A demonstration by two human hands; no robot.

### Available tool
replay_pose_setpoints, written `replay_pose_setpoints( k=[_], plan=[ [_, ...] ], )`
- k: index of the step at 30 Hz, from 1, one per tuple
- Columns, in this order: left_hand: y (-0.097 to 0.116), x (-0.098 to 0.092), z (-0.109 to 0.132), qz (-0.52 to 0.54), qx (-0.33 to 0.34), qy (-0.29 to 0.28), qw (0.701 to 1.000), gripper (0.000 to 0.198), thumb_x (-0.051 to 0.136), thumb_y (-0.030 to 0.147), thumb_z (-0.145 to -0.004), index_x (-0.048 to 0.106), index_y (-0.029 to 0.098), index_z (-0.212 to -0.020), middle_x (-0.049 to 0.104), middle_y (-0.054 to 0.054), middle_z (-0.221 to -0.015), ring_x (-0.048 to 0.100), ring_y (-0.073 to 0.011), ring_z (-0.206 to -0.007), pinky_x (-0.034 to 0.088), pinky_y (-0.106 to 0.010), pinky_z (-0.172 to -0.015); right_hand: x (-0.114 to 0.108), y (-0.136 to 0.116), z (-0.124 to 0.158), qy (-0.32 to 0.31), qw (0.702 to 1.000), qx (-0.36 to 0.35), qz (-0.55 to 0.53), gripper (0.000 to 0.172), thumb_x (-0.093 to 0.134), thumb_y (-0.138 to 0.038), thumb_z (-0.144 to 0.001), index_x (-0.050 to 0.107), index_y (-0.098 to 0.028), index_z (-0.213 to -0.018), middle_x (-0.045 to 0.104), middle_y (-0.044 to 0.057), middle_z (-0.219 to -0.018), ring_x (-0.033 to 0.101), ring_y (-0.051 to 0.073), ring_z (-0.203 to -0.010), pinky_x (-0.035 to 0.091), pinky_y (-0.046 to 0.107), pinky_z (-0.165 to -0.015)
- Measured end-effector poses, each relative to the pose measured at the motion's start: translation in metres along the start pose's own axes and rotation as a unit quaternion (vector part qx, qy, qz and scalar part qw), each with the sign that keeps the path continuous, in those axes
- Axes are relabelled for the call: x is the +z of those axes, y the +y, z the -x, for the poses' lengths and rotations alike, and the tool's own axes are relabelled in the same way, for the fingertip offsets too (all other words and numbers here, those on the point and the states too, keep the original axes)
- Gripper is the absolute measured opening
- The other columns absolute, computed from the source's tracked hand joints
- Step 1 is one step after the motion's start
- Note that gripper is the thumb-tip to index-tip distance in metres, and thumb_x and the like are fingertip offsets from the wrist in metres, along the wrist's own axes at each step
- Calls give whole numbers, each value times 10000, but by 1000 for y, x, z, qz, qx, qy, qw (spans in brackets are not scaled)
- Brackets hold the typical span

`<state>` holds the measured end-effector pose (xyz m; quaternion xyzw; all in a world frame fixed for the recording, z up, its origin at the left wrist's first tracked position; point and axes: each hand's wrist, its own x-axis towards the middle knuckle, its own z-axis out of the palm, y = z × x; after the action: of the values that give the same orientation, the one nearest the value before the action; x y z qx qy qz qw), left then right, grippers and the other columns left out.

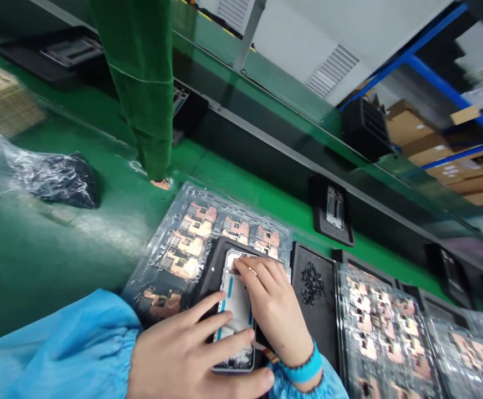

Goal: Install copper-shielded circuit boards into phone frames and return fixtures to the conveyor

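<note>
A phone frame with a pale inner plate and blue strips rests on a black holder. My left hand lies spread over its lower left side, fingertips touching the frame. At its upper end, my right hand has bent fingers held together, the tips pressed to the frame; whatever is under them is hidden. Beneath the holder is a clear plastic tray of copper-coloured, board-like parts. A black tray with small dark pieces stands right of my right hand.
More clear trays of copper-coloured parts stand at right. Beyond is a dark conveyor-like strip with a phone frame in a black holder. A green fabric column hangs ahead. A plastic bag with dark contents lies left, near stacked yellowish trays.
</note>
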<state>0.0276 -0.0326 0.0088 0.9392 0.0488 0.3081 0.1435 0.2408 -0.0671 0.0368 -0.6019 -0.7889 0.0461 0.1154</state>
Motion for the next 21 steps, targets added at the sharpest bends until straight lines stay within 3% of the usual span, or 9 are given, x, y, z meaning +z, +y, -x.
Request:
replay_pose_setpoints(
  k=[6,11,17,21],
  plan=[
    [0,-1,-2,10,-15,8,1000,448,616,244,-980,595,380,-1406,684,26,-1285,665,-198,-1086,390,-515,-1194,1,-4,1,-7,999,-4,37,371,337,-84,-1064,590,-71,-1336,671,150,-1244,580,293,-1036,433,478,-958],
    [-5,-6,-8,6,13,-22,1000,481,565,144,-981,578,325,-1427,691,-5,-1270,662,-200,-1075,435,-521,-1154,2,-16,6,-24,997,6,78,501,391,-4,-930,532,-18,-1410,654,190,-1323,587,323,-1168,398,502,-1032],
    [-8,-8,-3,7,8,-36,999,349,482,144,-1024,648,206,-1325,691,-47,-1244,608,-221,-1153,433,-427,-1137,-8,-3,14,-4,995,46,-87,616,354,51,-848,564,-136,-1396,613,103,-1430,565,242,-1298,454,454,-1032],
    [-18,-6,0,17,-32,-83,996,434,556,200,-962,588,167,-1394,618,-82,-1384,497,-314,-1319,333,-559,-1197,-8,9,27,78,982,55,-162,554,323,3,-964,554,-209,-1421,681,92,-1322,637,222,-1196,523,421,-976]
  ],
)
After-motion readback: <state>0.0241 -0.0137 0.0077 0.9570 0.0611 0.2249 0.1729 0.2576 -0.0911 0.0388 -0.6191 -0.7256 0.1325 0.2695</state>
